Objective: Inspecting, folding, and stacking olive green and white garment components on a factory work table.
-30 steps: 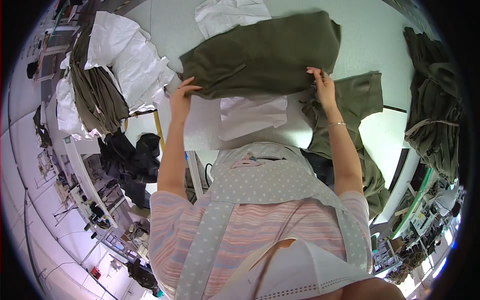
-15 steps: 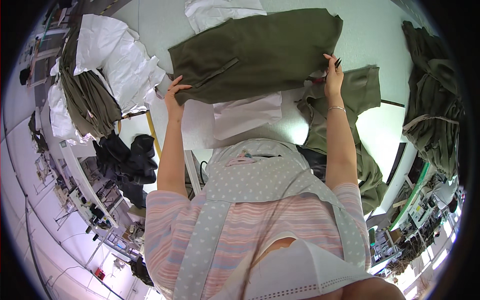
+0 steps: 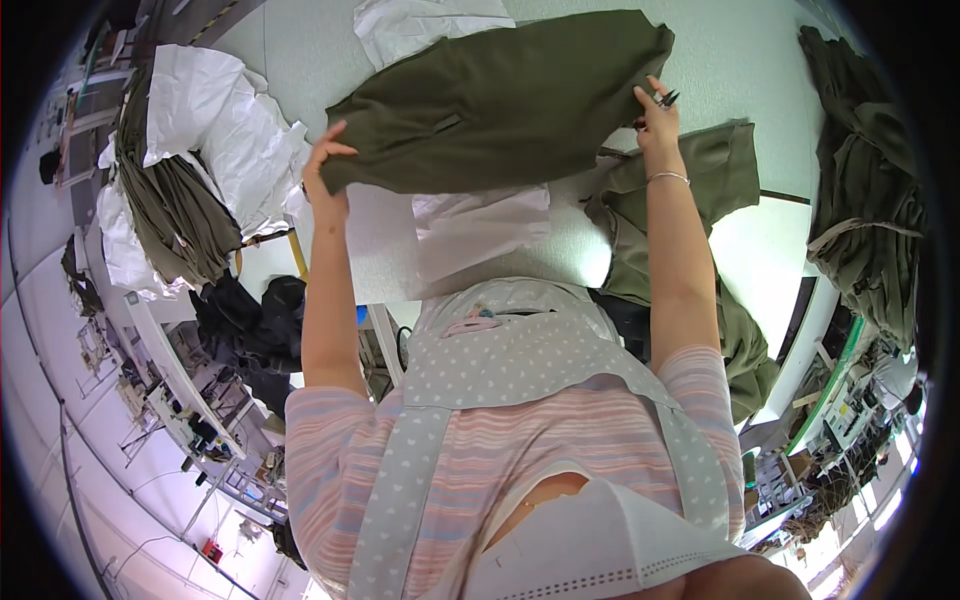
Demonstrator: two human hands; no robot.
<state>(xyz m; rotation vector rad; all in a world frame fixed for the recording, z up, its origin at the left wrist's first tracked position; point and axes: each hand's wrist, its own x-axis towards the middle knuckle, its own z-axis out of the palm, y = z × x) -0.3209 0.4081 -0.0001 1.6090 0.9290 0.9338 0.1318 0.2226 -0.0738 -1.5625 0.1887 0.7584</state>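
Hands: your left hand (image 3: pixel 328 160) and right hand (image 3: pixel 655 108) pinched the olive garment (image 3: pixel 500 105) shut; a loose corner grip risked dropping it onto the desk (image 3: pixel 745 60).

both arms stretched out front, bare forearms up

left hand (image 3: pixel 325 165) and right hand (image 3: pixel 655 105) well apart, about level, fingers of both curled shut in a pinch; thin bracelet on the right wrist.

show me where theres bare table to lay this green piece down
Bare table lies beyond the held olive garment, between it and the dark pile. Another patch sits right of the olive cloth. The left edge is crowded with white sheets and folded olive stacks.
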